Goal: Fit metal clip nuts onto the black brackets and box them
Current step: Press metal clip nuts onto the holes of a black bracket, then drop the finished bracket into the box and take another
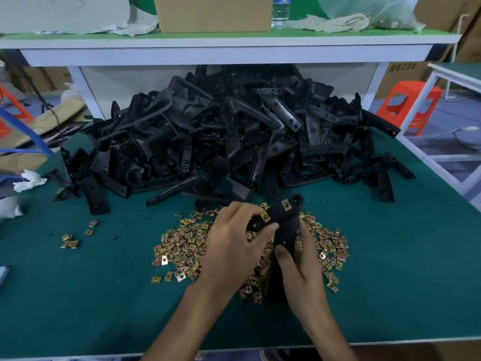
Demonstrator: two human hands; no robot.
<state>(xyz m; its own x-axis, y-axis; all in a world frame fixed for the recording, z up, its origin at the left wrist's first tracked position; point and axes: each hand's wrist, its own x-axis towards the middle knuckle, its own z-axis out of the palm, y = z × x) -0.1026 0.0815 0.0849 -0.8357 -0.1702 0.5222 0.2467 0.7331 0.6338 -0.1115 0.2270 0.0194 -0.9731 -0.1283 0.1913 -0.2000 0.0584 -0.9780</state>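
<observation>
The left hand (234, 243) and right hand (299, 269) grip a black bracket (285, 226) lying near-to-far, far end bent right, apparently bearing two brass clips (265, 216).

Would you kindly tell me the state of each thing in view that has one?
Held bracket: in both hands, bearing two fitted clip nuts.
Left hand: pinches the held bracket.
Right hand: grips the held bracket.
Bracket pile: heaped, loose.
Loose clip nuts: scattered on the mat.
Water bottle: upright.

Bracket pile (229, 131): black plastic, slight sheen. Clip nuts (182, 246): shiny brassy metal. Table mat (104, 295): matt green.
</observation>
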